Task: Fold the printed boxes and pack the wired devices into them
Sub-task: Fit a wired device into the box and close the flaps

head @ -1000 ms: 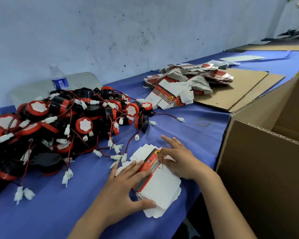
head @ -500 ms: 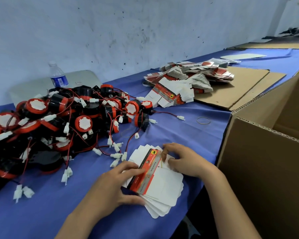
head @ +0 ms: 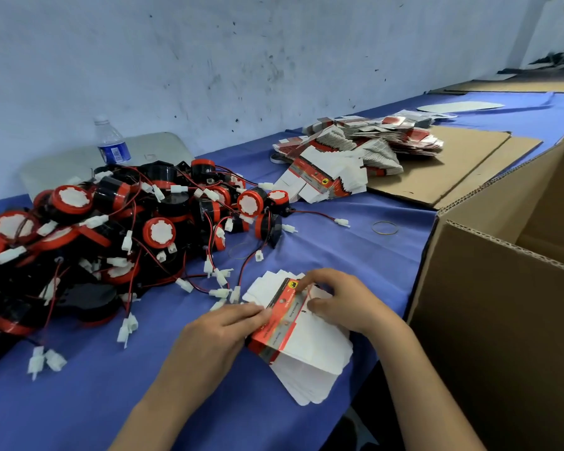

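Observation:
A small stack of flat printed boxes, white with a red strip, lies on the blue table near its front edge. My left hand grips the stack's left edge, fingertips on the red strip. My right hand pinches the top box at its far right corner. A big tangle of wired devices, black and red with white connectors, fills the table to the left.
A larger heap of flat printed boxes lies further back beside cardboard sheets. An open cardboard carton stands at the right. A water bottle stands by the wall. A rubber band lies on the cloth.
Both hands went from lying flat on the stack to taking hold of it. The stack's left edge has lifted slightly and the boxes have fanned out.

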### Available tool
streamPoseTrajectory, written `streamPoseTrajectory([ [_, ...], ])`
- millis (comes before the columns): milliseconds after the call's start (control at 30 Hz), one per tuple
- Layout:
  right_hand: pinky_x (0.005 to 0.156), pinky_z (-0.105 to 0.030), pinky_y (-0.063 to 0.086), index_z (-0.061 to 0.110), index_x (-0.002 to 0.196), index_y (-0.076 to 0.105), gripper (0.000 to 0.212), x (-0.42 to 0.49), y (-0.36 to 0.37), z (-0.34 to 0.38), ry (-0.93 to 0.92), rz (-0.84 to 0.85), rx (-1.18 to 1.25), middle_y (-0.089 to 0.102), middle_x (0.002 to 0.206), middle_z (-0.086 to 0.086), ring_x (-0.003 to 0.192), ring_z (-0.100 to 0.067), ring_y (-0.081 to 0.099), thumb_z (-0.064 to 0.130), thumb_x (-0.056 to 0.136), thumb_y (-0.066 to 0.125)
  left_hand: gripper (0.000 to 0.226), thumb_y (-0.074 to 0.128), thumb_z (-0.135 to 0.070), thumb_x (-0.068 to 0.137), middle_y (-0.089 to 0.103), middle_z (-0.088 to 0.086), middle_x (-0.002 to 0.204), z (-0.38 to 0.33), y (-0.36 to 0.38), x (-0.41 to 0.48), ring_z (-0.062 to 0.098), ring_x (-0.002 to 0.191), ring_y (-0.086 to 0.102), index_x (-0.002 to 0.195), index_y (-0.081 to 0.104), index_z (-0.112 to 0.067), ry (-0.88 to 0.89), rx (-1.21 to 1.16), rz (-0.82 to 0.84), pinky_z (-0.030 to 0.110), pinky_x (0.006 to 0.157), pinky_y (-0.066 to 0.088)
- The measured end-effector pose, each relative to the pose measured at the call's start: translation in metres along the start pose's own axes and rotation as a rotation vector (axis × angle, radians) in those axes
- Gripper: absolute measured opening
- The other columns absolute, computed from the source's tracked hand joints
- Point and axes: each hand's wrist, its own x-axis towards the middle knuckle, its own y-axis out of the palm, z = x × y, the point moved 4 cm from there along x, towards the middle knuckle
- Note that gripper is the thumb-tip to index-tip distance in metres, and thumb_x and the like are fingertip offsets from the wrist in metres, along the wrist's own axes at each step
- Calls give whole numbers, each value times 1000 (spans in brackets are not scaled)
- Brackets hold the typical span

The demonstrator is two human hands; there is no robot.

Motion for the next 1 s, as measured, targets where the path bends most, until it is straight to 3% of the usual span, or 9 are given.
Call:
streamPoseTrajectory([
  [133,85,-29,41,34,87,60,24,0,-1,-2,52,-44,22,56,83,15,75,-3,51,12,80,56,41,39,-7,84,72,8,108,2,-4,1,29,101,68,102,75,-4,12,22,-152,27,96,43],
  [367,95,-39,44,32,81,58,19,1,-2,0,40,-95,-27,59,93,10,91,-15,55,13,81,55,49,39,19,78,62,9,119,37,-29,-16,24,117,52,116,66,3,-218,60,-508,17,111,30],
  [467,94,-37,45,28,88,61,18,2,-1,-3,43,-99,-35,61,99,6,97,-19,57,12,83,57,37,42,6,90,64,6,116,42,-33,-22,12,111,57,119,66,0,-292,-4,-599,12,101,38],
  [533,95,-26,43,25,107,62,23,3,-4,0,-19,-168,18,62,115,7,108,-12,55,14,87,62,26,48,-16,97,70,-4,99,40,-30,-24,-6,94,62,114,67,-17,-428,-177,-607,4,77,42],
  [633,100,-23,42,28,137,49,53,-3,-3,18,-153,-134,455,56,132,14,121,0,51,32,88,68,10,52,-35,98,71,-5,70,29,-14,-19,6,72,72,96,59,-43,-598,-555,-500,9,52,43],
  [700,88,-20,49,26,136,48,49,-6,5,30,-221,-73,735,63,123,12,112,-3,60,32,90,62,23,50,-33,91,72,-8,86,21,-1,-14,13,78,73,100,62,-51,-610,-844,-405,17,64,55],
  [767,77,-16,49,18,123,56,26,-7,13,37,-243,-109,864,70,106,12,97,-3,65,12,98,51,28,48,-32,91,73,-10,99,15,5,-11,20,87,73,107,65,-49,-630,-1028,-346,31,70,59],
  [900,84,-29,50,17,110,64,31,-7,21,37,-148,-160,969,72,104,3,98,-13,66,-1,99,41,42,46,-40,87,72,2,113,22,9,-14,24,99,70,121,65,-22,-766,-1300,-415,41,76,59],
  [1000,82,-31,49,22,105,66,34,-5,25,37,-105,-143,1020,73,102,3,96,-15,66,1,99,40,43,43,-40,89,71,12,111,22,9,-11,34,91,71,118,65,-17,-780,-1377,-390,37,66,60],
])
